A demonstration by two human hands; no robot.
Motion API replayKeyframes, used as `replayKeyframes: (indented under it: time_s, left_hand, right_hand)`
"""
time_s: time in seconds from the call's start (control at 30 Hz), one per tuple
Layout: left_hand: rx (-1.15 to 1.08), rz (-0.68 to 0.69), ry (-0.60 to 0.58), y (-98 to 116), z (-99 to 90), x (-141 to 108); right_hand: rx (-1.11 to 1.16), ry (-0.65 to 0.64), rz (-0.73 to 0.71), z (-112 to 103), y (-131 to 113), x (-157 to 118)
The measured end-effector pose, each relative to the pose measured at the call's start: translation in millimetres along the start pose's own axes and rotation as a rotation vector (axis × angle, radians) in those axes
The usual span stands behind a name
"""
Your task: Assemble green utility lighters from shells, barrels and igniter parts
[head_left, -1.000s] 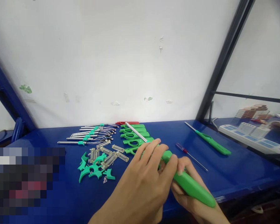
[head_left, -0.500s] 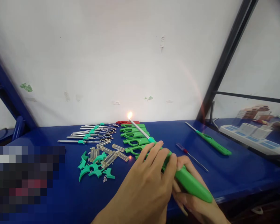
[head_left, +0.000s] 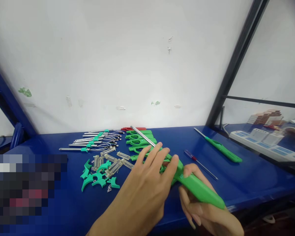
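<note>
fingers (head_left: 157, 153) of both hands (head_left: 146, 183) (head_left: 211, 218) around green lighter (head_left: 199, 190), seemingly near table edge (head_left: 255, 197), screwdriver (head_left: 194, 158) apart

The long plastic lighter (head_left: 201, 192) I hold is bright green, its thin metal tube (head_left: 143, 135) silver. Before me, slim metal rods (head_left: 72, 149) are silver with teal collars and black and white wires. My curved plastic triggers (head_left: 100, 179) are plain teal; the small plastic tanks (head_left: 123, 155) are clear, faintly yellowish. I see flat plastic casings (head_left: 141, 142) in green and red, a screwdriver (head_left: 189, 155) with a see-through purple-and-red handle, a glossy blue tabletop (head_left: 71, 209), and a white power strip (head_left: 267, 146) patterned with blue blocks.
</note>
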State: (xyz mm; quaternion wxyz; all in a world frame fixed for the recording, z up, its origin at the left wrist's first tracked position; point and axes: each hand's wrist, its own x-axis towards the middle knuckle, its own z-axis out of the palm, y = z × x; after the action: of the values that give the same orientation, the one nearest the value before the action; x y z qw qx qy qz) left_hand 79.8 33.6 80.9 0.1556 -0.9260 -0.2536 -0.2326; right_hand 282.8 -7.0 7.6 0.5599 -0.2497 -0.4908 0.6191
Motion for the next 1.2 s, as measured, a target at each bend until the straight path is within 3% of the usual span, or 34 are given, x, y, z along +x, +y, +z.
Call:
replayKeyframes:
  time_s: [0.27,0.53,0.8,1.0,1.1,1.2]
  left_hand:
    - [0.102,0.013,0.087,-25,-1.7,-2]
    - [0.089,0.053,0.164,-36,-10.8,-7]
    - [0.097,0.06,0.086,-38,-13.2,-11]
    - [0.061,0.032,0.027,-39,-16.2,-10]
    - [0.016,0.021,0.009,-40,-17.4,-11]
    - [0.012,0.052,0.053,-39,-17.7,-11]
  right_hand:
    - [0.092,-0.078,-0.058,-2,2,1]
    - [0.042,0.148,-0.015,6,-5,1]
    - [0.124,0.241,-0.029,6,-8,3]
    - [0.059,0.114,-0.095,0,-7,10]
    - [0.067,0.018,-0.083,-3,-7,9]
    - [0.07,0.009,-0.001,-7,-10,7]
